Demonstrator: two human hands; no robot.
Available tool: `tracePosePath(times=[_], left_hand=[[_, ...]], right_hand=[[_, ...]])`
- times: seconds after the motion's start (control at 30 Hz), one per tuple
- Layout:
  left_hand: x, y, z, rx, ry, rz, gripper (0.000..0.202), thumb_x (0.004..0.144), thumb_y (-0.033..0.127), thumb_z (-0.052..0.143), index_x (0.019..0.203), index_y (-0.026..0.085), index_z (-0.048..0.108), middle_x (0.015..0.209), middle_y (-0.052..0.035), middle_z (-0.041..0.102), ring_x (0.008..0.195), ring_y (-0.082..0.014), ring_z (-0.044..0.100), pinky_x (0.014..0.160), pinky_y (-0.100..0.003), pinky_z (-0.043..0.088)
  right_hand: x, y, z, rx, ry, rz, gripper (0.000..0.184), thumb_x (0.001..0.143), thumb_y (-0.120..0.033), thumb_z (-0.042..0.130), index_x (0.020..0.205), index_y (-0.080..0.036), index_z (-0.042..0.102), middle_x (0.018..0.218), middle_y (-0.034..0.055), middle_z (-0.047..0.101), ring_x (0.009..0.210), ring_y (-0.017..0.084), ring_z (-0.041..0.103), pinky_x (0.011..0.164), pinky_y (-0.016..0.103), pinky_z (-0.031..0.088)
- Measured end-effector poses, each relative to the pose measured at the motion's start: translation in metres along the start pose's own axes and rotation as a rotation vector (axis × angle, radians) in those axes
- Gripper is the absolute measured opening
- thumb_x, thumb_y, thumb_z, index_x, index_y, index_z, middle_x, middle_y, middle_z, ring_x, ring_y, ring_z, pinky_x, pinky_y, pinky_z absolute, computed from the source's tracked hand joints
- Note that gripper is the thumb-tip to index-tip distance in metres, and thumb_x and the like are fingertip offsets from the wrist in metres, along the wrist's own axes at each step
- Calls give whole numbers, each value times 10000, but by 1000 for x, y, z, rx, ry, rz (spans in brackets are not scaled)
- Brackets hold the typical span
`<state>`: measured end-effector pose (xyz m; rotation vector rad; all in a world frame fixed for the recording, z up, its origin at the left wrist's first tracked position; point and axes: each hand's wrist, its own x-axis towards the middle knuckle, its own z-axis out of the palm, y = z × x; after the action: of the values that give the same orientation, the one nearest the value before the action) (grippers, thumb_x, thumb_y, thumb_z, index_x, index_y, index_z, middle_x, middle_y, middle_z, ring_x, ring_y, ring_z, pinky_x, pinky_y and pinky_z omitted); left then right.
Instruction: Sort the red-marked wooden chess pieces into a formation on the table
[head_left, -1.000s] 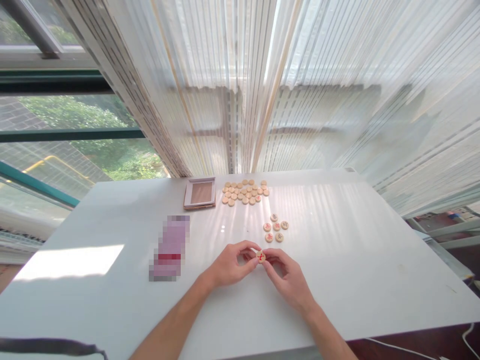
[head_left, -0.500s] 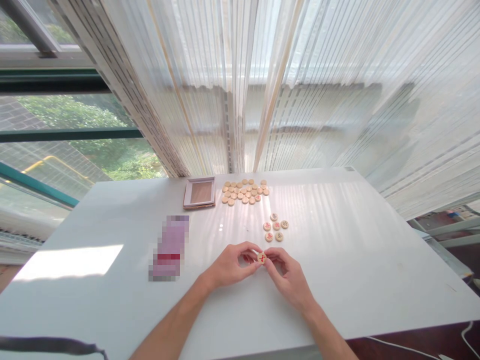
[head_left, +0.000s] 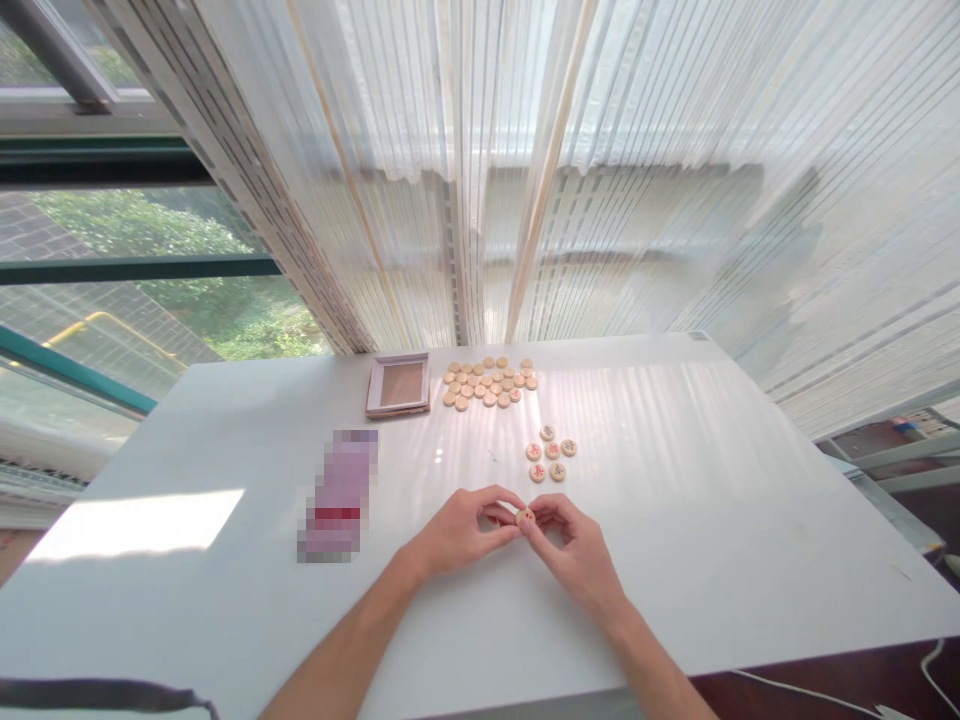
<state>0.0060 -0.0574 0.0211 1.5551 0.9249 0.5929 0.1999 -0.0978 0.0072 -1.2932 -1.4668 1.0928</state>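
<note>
Between the fingertips of both hands is a round wooden Chinese chess piece [head_left: 523, 517] with a red mark on its face. My left hand [head_left: 466, 527] pinches it from the left, and my right hand [head_left: 574, 553] grips it from the right, its thumb over part of the face. Just beyond the hands lies a small group of Chinese chess pieces [head_left: 553, 451], face up, with red and dark characters. Farther back, several more pieces [head_left: 480, 391] are spread in a loose cluster, mostly showing plain tops.
An open shallow box [head_left: 372, 388] with a brown inside stands left of the far cluster. A pixelated purple rectangle [head_left: 346, 485] lies on the white table [head_left: 712, 520] to the left. Pleated sheer curtains [head_left: 630, 200] hang along the back edge, beside a window.
My right thumb has slid left over the held piece and covers more of its red character. Both hands otherwise stay in place. The pieces on the table have not moved.
</note>
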Motion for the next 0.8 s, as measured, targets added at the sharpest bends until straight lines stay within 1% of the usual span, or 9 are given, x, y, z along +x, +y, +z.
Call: tracePosePath(times=[0.13,0.23,0.37,0.5,0.7,0.8], left_hand=[[0,-1,1,-12,-15,5,206,874,272,677,1069,211,686,1013,-52,776,967,-217,740,863,-317,574],[0,-2,1,-16,-15,3,214,865,263,681,1072,209,689,1026,-52,773,973,-219,739,866,-319,576],[-1,-1,1,-6,-10,-18,218,856,264,689,1070,217,691,989,-40,780,950,-213,741,870,-319,574],[-1,1,0,-5,-4,-15,211,865,271,683,1068,216,686,970,-39,781,933,-210,739,873,-325,570],[1,2,-2,-23,20,17,242,876,315,682,1088,197,677,982,-62,772,943,-223,731,883,-348,565],[1,3,-1,-33,33,22,257,883,343,677,1091,193,667,968,-66,771,928,-223,729,873,-353,564]], right_hand=[[0,0,0,-21,8,19,228,903,-442,651,908,-215,645,826,47,713,749,209,692,723,323,587],[-1,0,0,-16,4,33,238,926,-448,620,902,-213,644,835,50,715,762,208,695,731,316,582],[-2,1,0,14,2,35,234,962,-434,569,923,-214,639,865,60,720,811,216,701,763,317,580],[-3,4,0,21,3,24,215,975,-410,546,959,-215,635,863,60,713,806,217,693,761,323,581],[-4,10,-1,61,8,8,202,989,-373,515,1052,-217,626,989,80,719,855,219,698,815,347,586],[-4,9,-1,78,-12,-17,193,989,-352,519,1086,-221,621,1025,83,716,927,229,696,856,360,584]])
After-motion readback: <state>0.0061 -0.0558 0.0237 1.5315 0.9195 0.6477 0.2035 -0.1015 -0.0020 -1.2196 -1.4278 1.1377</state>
